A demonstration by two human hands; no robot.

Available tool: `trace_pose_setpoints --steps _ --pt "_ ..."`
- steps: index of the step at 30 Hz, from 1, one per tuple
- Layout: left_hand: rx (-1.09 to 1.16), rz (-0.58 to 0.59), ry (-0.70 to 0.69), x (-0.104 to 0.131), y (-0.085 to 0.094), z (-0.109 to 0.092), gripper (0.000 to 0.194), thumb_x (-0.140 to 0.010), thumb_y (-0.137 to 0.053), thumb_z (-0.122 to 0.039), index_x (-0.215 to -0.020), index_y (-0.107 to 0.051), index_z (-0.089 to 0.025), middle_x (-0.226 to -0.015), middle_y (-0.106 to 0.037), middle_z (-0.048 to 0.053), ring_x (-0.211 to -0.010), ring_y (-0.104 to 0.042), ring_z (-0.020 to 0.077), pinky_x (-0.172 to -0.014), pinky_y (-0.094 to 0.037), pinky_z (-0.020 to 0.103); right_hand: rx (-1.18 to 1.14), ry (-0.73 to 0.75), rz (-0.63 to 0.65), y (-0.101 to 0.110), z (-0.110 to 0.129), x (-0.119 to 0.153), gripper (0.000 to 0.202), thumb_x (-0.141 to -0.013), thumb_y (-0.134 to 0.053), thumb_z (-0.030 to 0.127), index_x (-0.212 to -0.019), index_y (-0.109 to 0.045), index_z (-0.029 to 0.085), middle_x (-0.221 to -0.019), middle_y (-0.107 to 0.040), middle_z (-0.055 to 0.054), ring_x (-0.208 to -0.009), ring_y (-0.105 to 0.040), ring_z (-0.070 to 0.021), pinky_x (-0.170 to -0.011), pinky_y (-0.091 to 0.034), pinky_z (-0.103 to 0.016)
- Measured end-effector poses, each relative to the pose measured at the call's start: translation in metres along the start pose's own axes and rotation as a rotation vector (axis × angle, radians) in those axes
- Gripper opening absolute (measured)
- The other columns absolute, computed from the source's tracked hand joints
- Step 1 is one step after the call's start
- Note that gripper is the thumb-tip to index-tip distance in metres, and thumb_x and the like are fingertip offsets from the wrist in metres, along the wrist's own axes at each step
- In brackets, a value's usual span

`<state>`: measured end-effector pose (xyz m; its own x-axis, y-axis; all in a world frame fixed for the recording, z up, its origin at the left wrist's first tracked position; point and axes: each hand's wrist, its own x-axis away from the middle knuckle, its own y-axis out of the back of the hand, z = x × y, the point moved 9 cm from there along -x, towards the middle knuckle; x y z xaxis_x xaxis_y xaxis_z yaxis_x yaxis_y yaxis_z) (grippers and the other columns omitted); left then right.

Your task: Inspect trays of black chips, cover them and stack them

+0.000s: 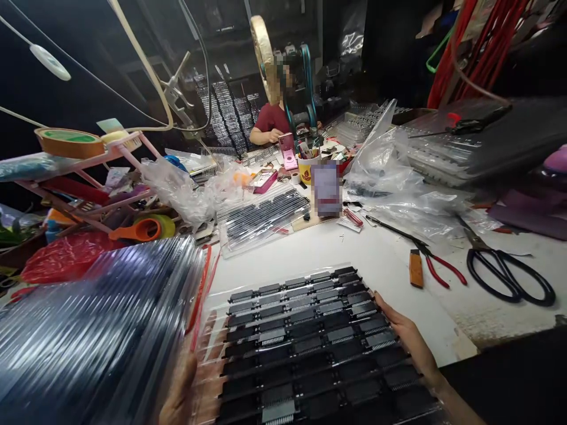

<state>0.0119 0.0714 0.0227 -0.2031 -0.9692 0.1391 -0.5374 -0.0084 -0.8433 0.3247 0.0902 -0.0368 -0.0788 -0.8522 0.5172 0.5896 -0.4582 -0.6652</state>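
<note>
A clear plastic tray (310, 342) with rows of black chips with fine metal legs lies tilted in front of me, held at both sides. My left hand (188, 383) grips its left edge, and fingers show through the clear plastic. At the opposite edge, my right hand (410, 336) is closed on the tray, thumb along the rim and the other fingers hidden beneath. Close beside my left hand stands a tall stack of similar trays (110, 319). Red cord (201, 295) runs along that stack's near side.
Beyond lies another tray (266, 218) of dark parts. To the right are red-handled pliers (436, 265), an orange piece (416, 268) and black scissors (509, 271). A phone (326, 189) stands before a yellow cup (305, 168). Plastic bags (398, 195) crowd the right; a person (268, 124) sits opposite.
</note>
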Motion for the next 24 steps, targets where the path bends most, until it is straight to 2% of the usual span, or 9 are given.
trace_pose_setpoints --steps 3,6,10,13,15,17,21,24 --pt "-0.014 -0.027 0.006 -0.004 0.015 0.008 0.050 -0.096 -0.021 -0.037 -0.145 -0.013 -0.036 -0.146 -0.037 -0.003 -0.136 -0.026 0.0159 -0.112 -0.021 0.035 -0.023 -0.104 0.154 -0.015 -0.012 -0.001 0.022 -0.078 -0.065 0.016 -0.093 -0.073 0.030 -0.102 -0.072 0.006 -0.110 -0.061 -0.0145 -0.091 -0.051 -0.025" --pt "-0.038 -0.063 0.011 -0.004 0.031 0.012 0.051 -0.095 -0.022 -0.039 -0.145 -0.015 -0.035 -0.146 -0.036 -0.004 -0.137 -0.021 0.0183 -0.114 -0.016 0.040 -0.030 -0.170 0.258 -0.030 -0.015 0.003 0.025 -0.079 -0.063 0.022 -0.102 -0.070 0.029 -0.110 -0.069 0.004 -0.113 -0.058 -0.0158 -0.094 -0.050 -0.029" --pt "-0.088 -0.066 0.008 -0.006 0.051 0.009 0.052 -0.093 -0.029 -0.038 -0.145 -0.020 -0.035 -0.144 -0.038 -0.003 -0.137 -0.021 0.0222 -0.114 -0.012 0.045 -0.033 -0.174 0.259 -0.042 -0.010 0.009 0.022 -0.082 -0.062 0.030 -0.101 -0.071 0.029 -0.106 -0.071 0.002 -0.111 -0.060 -0.0166 -0.092 -0.052 -0.030" --pt "-0.138 -0.051 -0.006 -0.008 0.062 0.006 0.053 -0.093 -0.029 -0.039 -0.145 -0.021 -0.033 -0.144 -0.037 -0.001 -0.137 -0.020 0.0228 -0.114 -0.009 0.044 -0.029 -0.162 0.231 -0.046 -0.006 0.012 0.014 -0.080 -0.064 0.026 -0.091 -0.073 0.028 -0.097 -0.073 0.003 -0.106 -0.063 -0.0146 -0.087 -0.053 -0.024" --pt "-0.127 -0.012 -0.004 -0.009 0.063 0.005 0.052 -0.093 -0.025 -0.040 -0.145 -0.021 -0.032 -0.145 -0.035 0.000 -0.137 -0.019 0.0227 -0.114 -0.007 0.044 -0.015 -0.171 0.179 -0.044 -0.005 0.013 0.011 -0.079 -0.066 0.022 -0.082 -0.074 0.027 -0.092 -0.074 0.004 -0.102 -0.064 -0.0131 -0.082 -0.054 -0.019" --pt "-0.104 0.047 0.002 -0.009 0.060 0.005 0.052 -0.094 -0.021 -0.040 -0.145 -0.021 -0.031 -0.146 -0.034 0.001 -0.137 -0.020 0.0223 -0.114 -0.006 0.043 -0.018 -0.191 0.136 -0.041 -0.005 0.013 0.009 -0.077 -0.067 0.021 -0.078 -0.075 0.026 -0.091 -0.074 0.003 -0.101 -0.065 -0.0139 -0.081 -0.055 -0.019" --pt "-0.076 0.140 0.046 -0.010 0.053 0.007 0.053 -0.094 -0.016 -0.043 -0.145 -0.021 -0.028 -0.146 -0.033 0.002 -0.136 -0.022 0.0219 -0.114 -0.006 0.041 -0.050 -0.194 0.116 -0.040 -0.006 0.012 0.012 -0.079 -0.066 0.024 -0.088 -0.074 0.027 -0.096 -0.074 0.002 -0.104 -0.064 -0.0140 -0.085 -0.054 -0.021" --pt "-0.072 0.153 0.070 -0.011 0.053 0.008 0.055 -0.093 -0.016 -0.045 -0.145 -0.021 -0.028 -0.146 -0.032 0.003 -0.137 -0.021 0.0231 -0.113 -0.005 0.044 -0.056 -0.192 0.125 -0.042 -0.008 0.013 0.018 -0.084 -0.062 0.029 -0.099 -0.072 0.026 -0.102 -0.072 0.001 -0.106 -0.062 -0.0132 -0.089 -0.052 -0.022"
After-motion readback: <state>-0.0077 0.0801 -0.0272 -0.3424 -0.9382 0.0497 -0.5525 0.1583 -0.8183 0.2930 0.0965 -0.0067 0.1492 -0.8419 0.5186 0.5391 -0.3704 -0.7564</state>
